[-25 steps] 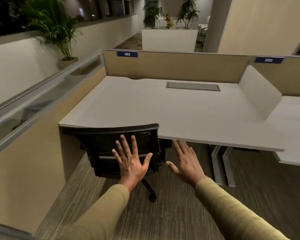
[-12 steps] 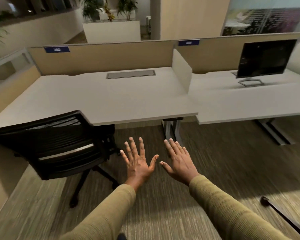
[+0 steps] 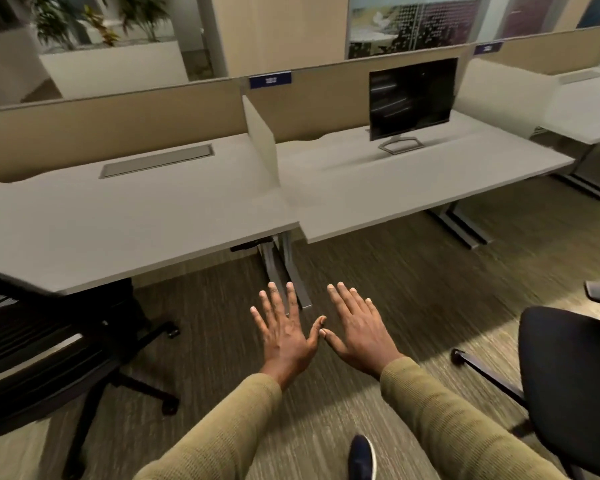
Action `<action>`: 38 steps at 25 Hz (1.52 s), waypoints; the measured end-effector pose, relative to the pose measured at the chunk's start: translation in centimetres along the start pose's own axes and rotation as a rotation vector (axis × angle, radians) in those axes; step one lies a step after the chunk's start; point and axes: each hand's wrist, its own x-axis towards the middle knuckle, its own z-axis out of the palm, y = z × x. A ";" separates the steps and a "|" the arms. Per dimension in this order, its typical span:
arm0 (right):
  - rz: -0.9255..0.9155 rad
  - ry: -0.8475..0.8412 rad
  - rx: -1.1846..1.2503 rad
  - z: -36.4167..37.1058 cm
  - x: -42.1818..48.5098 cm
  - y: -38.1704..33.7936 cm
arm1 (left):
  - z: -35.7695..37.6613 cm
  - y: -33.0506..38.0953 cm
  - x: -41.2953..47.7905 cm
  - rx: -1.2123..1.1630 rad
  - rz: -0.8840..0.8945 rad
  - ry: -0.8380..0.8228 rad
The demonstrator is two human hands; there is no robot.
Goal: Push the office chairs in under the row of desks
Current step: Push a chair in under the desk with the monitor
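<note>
as the view swings right off the mesh chair (image 3: pixel 32 341), left hand (image 3: pixel 284 336) and right hand (image 3: pixel 357 336) hang spread and empty, the next chair (image 3: pixel 568 382) due.

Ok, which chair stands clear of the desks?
The dark chair at the right edge, apart from the monitor desk; the mesh-backed chair at left sits against the left desk.
</note>
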 end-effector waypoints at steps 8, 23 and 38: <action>-0.005 -0.056 -0.082 -5.3 2.8 14.3 | 6.7 14.2 7.9 -0.026 -0.005 -0.087; 0.065 -0.041 -0.011 -15.5 -9.0 34.2 | 13.4 38.1 4.8 0.012 0.039 -0.139; -0.069 -0.068 -0.014 -24.5 -28.6 49.4 | 21.8 58.8 -12.5 -0.053 -0.002 -0.084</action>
